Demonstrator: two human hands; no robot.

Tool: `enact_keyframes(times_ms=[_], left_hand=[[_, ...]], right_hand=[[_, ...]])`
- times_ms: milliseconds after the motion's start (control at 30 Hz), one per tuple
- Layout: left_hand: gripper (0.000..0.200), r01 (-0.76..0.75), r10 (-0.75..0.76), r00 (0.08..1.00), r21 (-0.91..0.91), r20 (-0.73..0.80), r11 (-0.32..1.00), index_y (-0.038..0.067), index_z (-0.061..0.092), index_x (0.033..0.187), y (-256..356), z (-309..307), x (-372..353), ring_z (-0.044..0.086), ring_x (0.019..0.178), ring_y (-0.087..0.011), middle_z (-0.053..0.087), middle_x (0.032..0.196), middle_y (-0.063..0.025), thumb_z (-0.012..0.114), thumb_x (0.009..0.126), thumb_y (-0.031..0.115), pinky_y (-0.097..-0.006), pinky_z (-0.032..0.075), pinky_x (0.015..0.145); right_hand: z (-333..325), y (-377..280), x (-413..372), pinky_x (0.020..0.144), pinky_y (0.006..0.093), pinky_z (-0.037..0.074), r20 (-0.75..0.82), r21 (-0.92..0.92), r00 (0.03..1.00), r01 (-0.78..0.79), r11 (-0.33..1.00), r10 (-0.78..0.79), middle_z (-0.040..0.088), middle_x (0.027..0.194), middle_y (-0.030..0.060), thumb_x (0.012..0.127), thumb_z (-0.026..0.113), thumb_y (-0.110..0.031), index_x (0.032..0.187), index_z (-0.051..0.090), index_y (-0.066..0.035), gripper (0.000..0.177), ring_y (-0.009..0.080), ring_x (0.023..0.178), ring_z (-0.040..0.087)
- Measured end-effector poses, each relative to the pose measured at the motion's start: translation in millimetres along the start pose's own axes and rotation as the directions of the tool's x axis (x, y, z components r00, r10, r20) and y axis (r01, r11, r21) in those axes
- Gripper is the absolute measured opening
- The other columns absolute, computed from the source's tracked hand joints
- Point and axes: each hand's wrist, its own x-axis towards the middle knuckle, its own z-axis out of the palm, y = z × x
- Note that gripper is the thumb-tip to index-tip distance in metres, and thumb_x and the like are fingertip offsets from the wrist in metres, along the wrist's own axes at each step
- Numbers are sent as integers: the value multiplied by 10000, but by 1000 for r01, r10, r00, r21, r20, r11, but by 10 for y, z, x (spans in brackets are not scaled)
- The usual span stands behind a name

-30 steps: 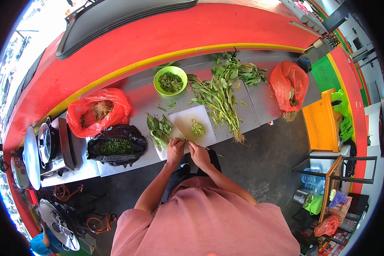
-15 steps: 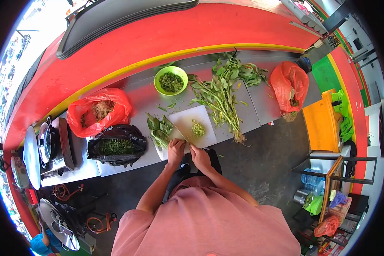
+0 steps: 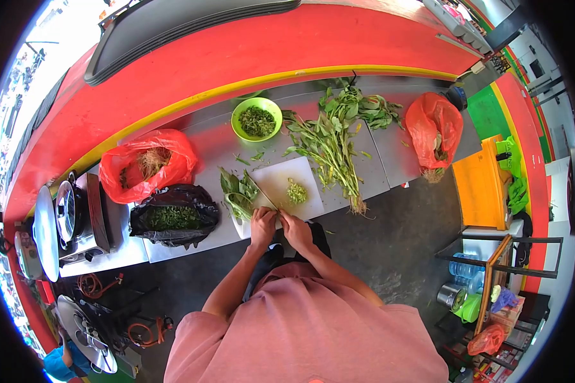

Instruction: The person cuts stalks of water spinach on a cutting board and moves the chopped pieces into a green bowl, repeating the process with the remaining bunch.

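Both my hands are close together at the near edge of a white cutting board [image 3: 310, 204]. My left hand [image 3: 262, 225] is closed on the lower end of a bunch of leafy greens [image 3: 238, 193], which lies over the board's left side. In my right hand [image 3: 295, 231] is a knife [image 3: 266, 195], its blade angled up and left along the bunch. The handle is hidden by my fingers. A small heap of chopped green stems [image 3: 296, 191] sits on the board to the right of the blade.
Behind the board stands a green bowl [image 3: 277, 119] of chopped leaves. Uncut leafy stalks [image 3: 338, 153] lie to the right, near a red plastic bag [image 3: 434, 118]. On the left are another red bag [image 3: 118, 163], a black bag [image 3: 204, 223] of greens and a stove [image 3: 92, 214].
My right hand and the knife have shifted slightly up and left. My left hand stays nearly in place on the greens.
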Motion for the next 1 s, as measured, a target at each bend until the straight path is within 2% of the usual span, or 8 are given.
enact_keyframes(times_ms=[233,300,467,567,633,667,733,1000], left_hand=[[109,52,-53,999,-92,-2,994,35,728,919,-38,0,7,610,875,-341,659,918,-114,699,815,20,-448,495,798],[95,3,-3,1000,-18,3,1000,39,726,921,-31,-3,-7,610,895,-335,661,931,-107,694,832,33,-443,491,810],[107,35,-35,999,7,41,999,56,737,947,18,-40,-30,610,915,-320,662,951,-91,700,846,52,-438,481,818],[117,38,-39,999,9,30,999,74,745,963,-1,-13,-10,611,919,-305,663,958,-79,700,856,68,-432,468,811],[121,58,-58,998,11,23,998,83,749,972,15,29,17,613,919,-297,664,958,-72,700,861,78,-428,460,805],[120,52,-53,998,11,32,999,92,751,973,13,60,60,615,921,-287,666,959,-63,699,865,90,-422,451,800],[118,44,-44,998,8,45,999,100,752,975,7,84,143,617,924,-278,668,960,-53,698,870,101,-417,442,795],[118,-15,11,996,52,88,999,118,756,975,-21,83,225,637,913,-262,685,960,-31,703,869,115,-414,439,778]], right_hand=[[-11,10,-84,631,490,559,-4,76,1000,-15,997,16,715,889,225,1014,555,-292,1273,661,-152,313,412,762,698],[12,26,-92,634,490,559,-10,42,1000,-4,999,5,716,894,221,1014,554,-289,1274,660,-152,312,411,765,698],[-22,-7,-33,635,490,558,19,-9,1000,-18,1000,19,717,910,209,1012,557,-281,1277,657,-155,309,407,778,697],[-79,49,-46,643,497,555,-37,-53,999,-20,998,18,715,917,208,1011,563,-277,1269,655,-140,306,412,793,694],[-119,114,-6,657,511,549,-132,19,988,-81,997,82,712,914,218,1014,559,-262,1257,654,-124,295,422,804,688],[-120,131,17,657,511,549,-130,19,988,-82,996,84,712,914,218,1014,559,-262,1257,654,-124,295,422,804,688],[-151,132,57,689,521,546,-116,177,989,-67,982,88,707,904,239,1018,549,-250,1258,650,-111,296,436,824,683],[-171,80,-98,731,525,554,-15,155,992,-119,981,123,704,891,258,1027,517,-263,1305,632,-124,331,441,847,687]])
